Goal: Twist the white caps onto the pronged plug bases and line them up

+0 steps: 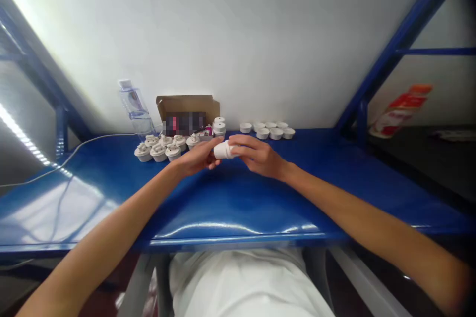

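Note:
A small white cup-shaped piece is held on its side between my two hands, above the blue table. My left hand grips its left end, fingers curled beneath. On the right end, the fingers of my right hand close around the rim. Several white cups with fitted tops stand in rows left of my left hand. Behind my right hand are several open white cups near the wall. Two white round parts are stacked behind the held piece.
An open cardboard box stands against the wall, with a clear bottle to its left. A white cable crosses the table's left side. Blue posts rise at both sides. Far right, an orange-capped bottle rests on a dark surface.

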A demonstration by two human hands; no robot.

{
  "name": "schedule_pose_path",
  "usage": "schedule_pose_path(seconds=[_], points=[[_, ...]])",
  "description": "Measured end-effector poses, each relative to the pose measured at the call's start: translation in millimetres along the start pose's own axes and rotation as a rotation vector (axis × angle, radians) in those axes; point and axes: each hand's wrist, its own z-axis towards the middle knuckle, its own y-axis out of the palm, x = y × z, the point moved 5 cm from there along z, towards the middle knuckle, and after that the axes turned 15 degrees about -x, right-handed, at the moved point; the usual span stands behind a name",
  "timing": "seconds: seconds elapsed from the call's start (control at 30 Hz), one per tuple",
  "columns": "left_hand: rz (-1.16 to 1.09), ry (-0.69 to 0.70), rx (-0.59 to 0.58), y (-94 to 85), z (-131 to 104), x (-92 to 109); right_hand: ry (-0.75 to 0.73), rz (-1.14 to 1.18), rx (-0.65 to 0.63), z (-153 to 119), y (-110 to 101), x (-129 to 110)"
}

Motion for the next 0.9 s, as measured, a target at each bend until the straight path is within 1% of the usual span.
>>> schedule_pose_path(seconds=[0.07, 0.23, 0.33, 0.4, 0.5, 0.57, 0.67, 0.73, 0.83, 0.9], points=[[-0.016, 0.01, 0.001, -1.2, 0.1, -0.6, 0.008, -0.003, 0.017, -0.2, -0.9, 0.2], [0.028, 0.031, 0.045, -6.0, 0.7, -4.9, 0.013, 0.031, 0.065, -2.5, 0.3, 5.6], [0.044, 0.066, 0.037, -3.5, 1.6, -4.6, 0.09, 0.099, 0.083, -3.1, 3.2, 11.1], [0.05, 0.1, 0.028, -0.7, 1.6, -2.3, 0.213, 0.206, 0.117, -3.8, 5.6, 17.4], [0.052, 0.142, 0.023, 2.4, 0.7, 1.1, 0.452, 0.437, 0.195, -6.9, 11.7, 30.2], [0.066, 0.156, 0.033, 3.2, 0.0, 2.1, 0.558, 0.582, 0.232, -8.3, 16.8, 36.8], [0.113, 0.181, 0.05, 3.9, 0.3, 2.5, 0.637, 0.806, 0.253, -8.0, 23.8, 43.1], [0.177, 0.211, 0.07, 4.1, 1.2, 3.4, 0.675, 0.945, 0.244, -7.5, 28.1, 44.7], [0.33, 0.261, 0.127, 4.3, 1.8, 6.9, 0.688, 1.06, 0.238, -7.1, 30.9, 43.9], [0.464, 0.305, 0.171, 5.4, 0.1, 11.1, 0.681, 1.115, 0.255, -7.6, 32.1, 43.6]])
